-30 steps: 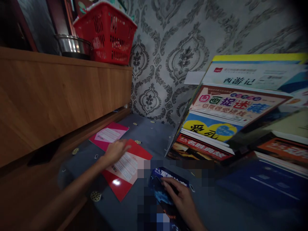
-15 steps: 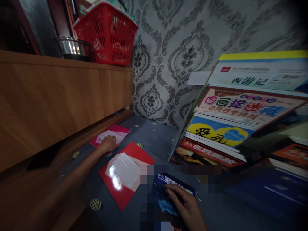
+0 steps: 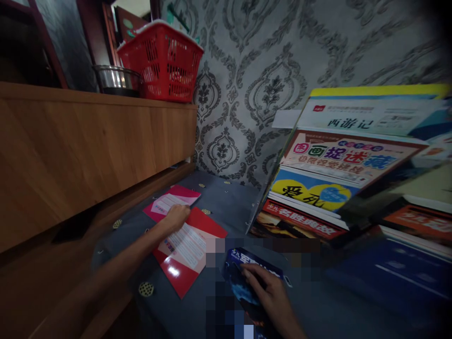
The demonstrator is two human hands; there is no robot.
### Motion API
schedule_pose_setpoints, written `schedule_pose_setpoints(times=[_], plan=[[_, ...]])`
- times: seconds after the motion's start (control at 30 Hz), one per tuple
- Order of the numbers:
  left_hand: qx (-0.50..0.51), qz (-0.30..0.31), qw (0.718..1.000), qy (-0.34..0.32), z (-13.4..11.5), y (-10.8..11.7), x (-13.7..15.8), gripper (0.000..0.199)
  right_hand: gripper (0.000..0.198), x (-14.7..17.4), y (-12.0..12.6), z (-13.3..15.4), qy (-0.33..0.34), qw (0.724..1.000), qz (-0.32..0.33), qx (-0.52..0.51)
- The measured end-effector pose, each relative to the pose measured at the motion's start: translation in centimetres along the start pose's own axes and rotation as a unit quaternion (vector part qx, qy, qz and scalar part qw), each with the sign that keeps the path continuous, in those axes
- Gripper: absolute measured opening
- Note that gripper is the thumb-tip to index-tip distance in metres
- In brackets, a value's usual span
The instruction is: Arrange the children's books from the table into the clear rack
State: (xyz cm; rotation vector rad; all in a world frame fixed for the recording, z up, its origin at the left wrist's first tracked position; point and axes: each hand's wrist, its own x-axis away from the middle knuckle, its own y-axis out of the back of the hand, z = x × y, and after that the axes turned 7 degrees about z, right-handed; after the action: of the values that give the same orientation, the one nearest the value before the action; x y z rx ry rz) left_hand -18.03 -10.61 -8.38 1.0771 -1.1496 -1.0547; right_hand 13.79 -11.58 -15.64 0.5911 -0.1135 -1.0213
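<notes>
My left hand [image 3: 178,217] is closed at the lower edge of a pink book [image 3: 178,193], its fingertips mostly hidden. Just below it lies a glossy red book [image 3: 208,226] with a pale text panel, partly covered by that hand and wrist. Lower down, my right hand [image 3: 268,287] grips a dark blue book [image 3: 243,287] with white Chinese lettering, thumb and fingers drawn together at its cover. Part of this book is hidden by blurred blocks. All three books are on a grey patterned cloth [image 3: 233,195].
At right, a tilted rack holds several books, among them a brown picture book [image 3: 335,157] and a yellow-and-blue one [image 3: 307,188]. A dark blue book [image 3: 395,278] lies before it. On the wooden cabinet [image 3: 99,141] stand a red basket [image 3: 162,61] and a steel pot [image 3: 116,77].
My left hand has moved right and slightly toward me, and the pink book has shifted right, closer to the red one. My right hand stays on the dark blue book. The view has shifted slightly.
</notes>
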Motion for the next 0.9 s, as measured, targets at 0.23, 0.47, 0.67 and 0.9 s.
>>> schedule_pose_setpoints(times=[0.23, 0.47, 0.67, 0.9], plan=[[0.032, -0.029, 0.999, 0.028, 1.4, -0.1, 3.6, 0.032, 0.042, 0.1, 0.1, 0.7, 0.009, 1.000, 0.000, 0.015], [0.056, -0.001, 0.992, 0.113, 1.6, -2.3, 10.4, 0.031, 0.032, 0.7, -0.3, 2.1, 0.060, 0.994, 0.025, 0.086], [0.138, 0.025, 0.985, 0.105, 0.3, -3.4, 11.7, 0.034, 0.046, 1.8, -3.0, 6.0, 0.175, 0.942, 0.181, 0.223], [0.409, 0.056, 0.911, 0.016, 1.4, -4.5, 10.3, 0.041, 0.079, 1.6, -5.0, 6.7, 0.175, 0.913, 0.255, 0.267]])
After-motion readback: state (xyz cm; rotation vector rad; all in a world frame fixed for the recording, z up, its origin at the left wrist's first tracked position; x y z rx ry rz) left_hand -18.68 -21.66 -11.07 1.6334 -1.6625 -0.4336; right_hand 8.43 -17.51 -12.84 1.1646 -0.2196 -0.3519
